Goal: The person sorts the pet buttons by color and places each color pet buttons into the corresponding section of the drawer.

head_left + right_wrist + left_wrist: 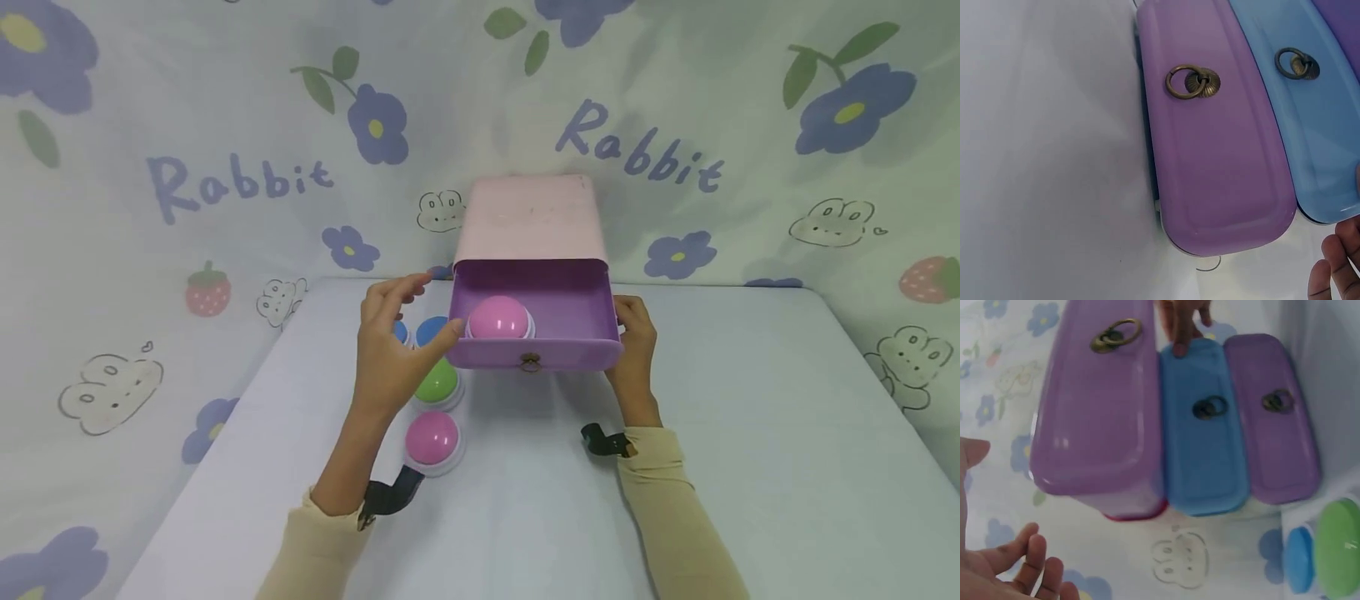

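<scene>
A small pink drawer cabinet [534,218] stands on the table, its top purple drawer [573,354] pulled out. Inside that drawer, at its left end, sits a pink dome with a white base [500,318]. My left hand [393,350] is just left of the drawer with its fingers spread and nothing between them. My right hand [632,337] rests at the cabinet's right side. In the left wrist view, its thumb touches the end of the blue middle drawer [1204,462]. The lower purple drawer [1222,150] and the blue one are closed, each with a brass ring pull.
Left of the cabinet, another pink dome [432,438], a green dome [437,383] and a blue dome [430,330] stand on the white table [750,467]; a second blue dome is partly hidden behind my left hand. A printed rabbit-and-flower cloth [255,108] hangs behind the table.
</scene>
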`<action>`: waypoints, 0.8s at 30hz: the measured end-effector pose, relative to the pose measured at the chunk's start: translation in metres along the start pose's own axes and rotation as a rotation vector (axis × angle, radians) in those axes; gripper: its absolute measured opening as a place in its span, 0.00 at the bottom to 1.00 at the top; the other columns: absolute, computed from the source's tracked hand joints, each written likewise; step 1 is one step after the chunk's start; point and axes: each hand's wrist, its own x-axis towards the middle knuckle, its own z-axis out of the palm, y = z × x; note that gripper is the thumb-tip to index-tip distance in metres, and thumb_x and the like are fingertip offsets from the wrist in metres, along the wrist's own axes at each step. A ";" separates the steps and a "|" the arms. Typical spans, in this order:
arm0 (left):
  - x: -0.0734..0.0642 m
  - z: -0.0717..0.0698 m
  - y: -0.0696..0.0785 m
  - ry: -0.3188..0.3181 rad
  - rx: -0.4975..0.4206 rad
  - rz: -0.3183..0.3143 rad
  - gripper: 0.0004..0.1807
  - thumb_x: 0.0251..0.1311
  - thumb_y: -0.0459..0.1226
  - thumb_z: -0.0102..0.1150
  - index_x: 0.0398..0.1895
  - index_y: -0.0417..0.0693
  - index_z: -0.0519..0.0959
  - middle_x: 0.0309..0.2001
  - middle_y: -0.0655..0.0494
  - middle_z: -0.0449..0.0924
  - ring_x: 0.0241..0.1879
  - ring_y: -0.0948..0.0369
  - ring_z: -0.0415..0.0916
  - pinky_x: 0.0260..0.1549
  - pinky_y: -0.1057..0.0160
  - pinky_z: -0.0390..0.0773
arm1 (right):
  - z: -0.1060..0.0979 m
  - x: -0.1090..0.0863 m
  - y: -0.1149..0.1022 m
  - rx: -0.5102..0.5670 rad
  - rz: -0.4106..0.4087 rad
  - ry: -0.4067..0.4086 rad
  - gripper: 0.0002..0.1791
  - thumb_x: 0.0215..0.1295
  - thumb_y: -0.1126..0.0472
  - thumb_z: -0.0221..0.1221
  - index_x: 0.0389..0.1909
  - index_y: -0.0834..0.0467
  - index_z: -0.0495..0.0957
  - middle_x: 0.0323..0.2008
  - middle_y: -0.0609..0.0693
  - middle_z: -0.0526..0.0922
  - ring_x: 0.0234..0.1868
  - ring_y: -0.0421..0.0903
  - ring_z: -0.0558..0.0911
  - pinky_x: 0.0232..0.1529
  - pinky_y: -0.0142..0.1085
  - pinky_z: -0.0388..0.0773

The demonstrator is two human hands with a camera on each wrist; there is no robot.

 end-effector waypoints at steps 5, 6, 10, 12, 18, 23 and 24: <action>-0.026 -0.009 -0.024 -0.009 0.025 -0.094 0.32 0.52 0.44 0.74 0.62 0.52 0.77 0.56 0.54 0.71 0.57 0.56 0.66 0.55 0.51 0.66 | 0.000 0.001 0.002 0.012 -0.008 0.006 0.13 0.58 0.80 0.59 0.43 0.70 0.83 0.42 0.63 0.78 0.38 0.49 0.74 0.39 0.34 0.69; -0.031 -0.010 -0.029 -0.020 0.029 -0.110 0.32 0.53 0.44 0.74 0.62 0.51 0.77 0.56 0.54 0.71 0.57 0.55 0.66 0.55 0.51 0.66 | 0.000 0.001 0.002 0.011 -0.008 0.009 0.12 0.58 0.80 0.59 0.43 0.70 0.83 0.41 0.63 0.78 0.38 0.49 0.74 0.39 0.33 0.69; -0.052 -0.015 -0.050 -0.073 0.054 -0.189 0.32 0.54 0.44 0.73 0.63 0.49 0.76 0.56 0.52 0.70 0.56 0.54 0.65 0.54 0.48 0.67 | 0.000 0.000 0.001 0.013 -0.011 0.013 0.11 0.59 0.80 0.58 0.42 0.71 0.83 0.41 0.63 0.78 0.36 0.47 0.74 0.38 0.29 0.68; -0.063 -0.018 -0.059 -0.093 0.067 -0.231 0.31 0.55 0.45 0.73 0.63 0.50 0.76 0.56 0.52 0.70 0.56 0.54 0.65 0.54 0.48 0.67 | 0.000 0.000 0.000 0.019 -0.013 0.012 0.11 0.60 0.80 0.58 0.42 0.71 0.83 0.41 0.64 0.78 0.37 0.45 0.73 0.38 0.28 0.68; -0.088 -0.020 -0.079 -0.147 0.115 -0.304 0.34 0.50 0.46 0.76 0.62 0.50 0.77 0.57 0.55 0.68 0.58 0.57 0.64 0.57 0.45 0.68 | -0.005 0.004 -0.040 0.055 -0.022 0.035 0.09 0.58 0.82 0.57 0.39 0.76 0.81 0.39 0.71 0.76 0.38 0.48 0.75 0.40 0.22 0.67; -0.104 -0.019 -0.089 -0.225 0.157 -0.330 0.38 0.48 0.50 0.78 0.63 0.48 0.76 0.56 0.54 0.68 0.60 0.55 0.62 0.56 0.43 0.69 | -0.005 0.004 -0.046 0.054 -0.012 0.040 0.09 0.58 0.82 0.56 0.39 0.77 0.81 0.38 0.71 0.76 0.39 0.54 0.76 0.43 0.22 0.67; -0.107 -0.019 -0.091 -0.237 0.165 -0.337 0.39 0.48 0.51 0.78 0.63 0.49 0.75 0.56 0.55 0.68 0.60 0.55 0.62 0.56 0.43 0.69 | -0.005 0.004 -0.046 0.053 -0.011 0.039 0.09 0.58 0.82 0.56 0.39 0.77 0.81 0.39 0.71 0.76 0.40 0.55 0.76 0.44 0.23 0.67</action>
